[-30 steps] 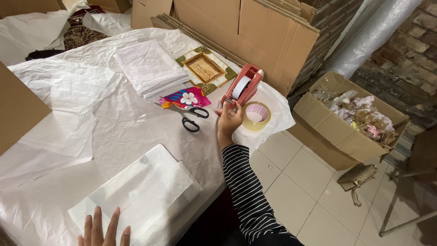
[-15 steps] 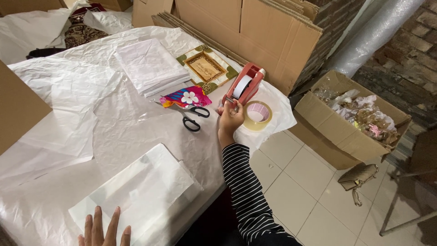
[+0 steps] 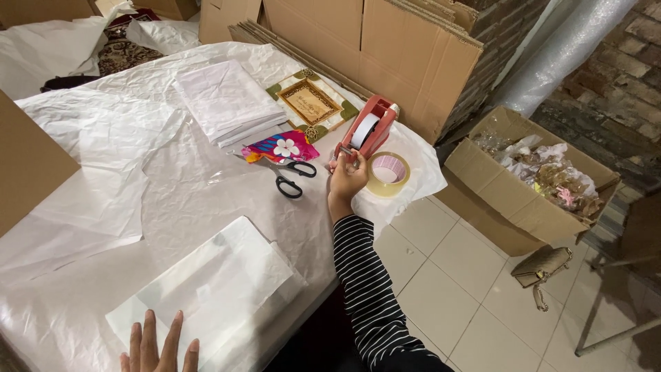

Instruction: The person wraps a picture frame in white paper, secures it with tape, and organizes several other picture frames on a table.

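My right hand (image 3: 347, 176), in a black-and-white striped sleeve, reaches to the near end of a red tape dispenser (image 3: 368, 130) on the table's right side, fingers pinched at its cutter end. A loose roll of clear tape (image 3: 389, 173) lies just right of that hand. Black-handled scissors (image 3: 288, 176) and a colourful flowered packet (image 3: 281, 146) lie just left of it. My left hand (image 3: 160, 344) rests flat, fingers spread, on the near edge of a white paper-wrapped flat package (image 3: 210, 291) at the bottom.
White paper covers the table (image 3: 138, 186). A stack of folded white sheets (image 3: 224, 103) and a gold-framed picture (image 3: 310, 103) lie farther back. Cardboard sheets (image 3: 385, 48) lean behind. An open box of wrapped items (image 3: 544, 179) and a small bag (image 3: 544, 265) sit on the tiled floor.
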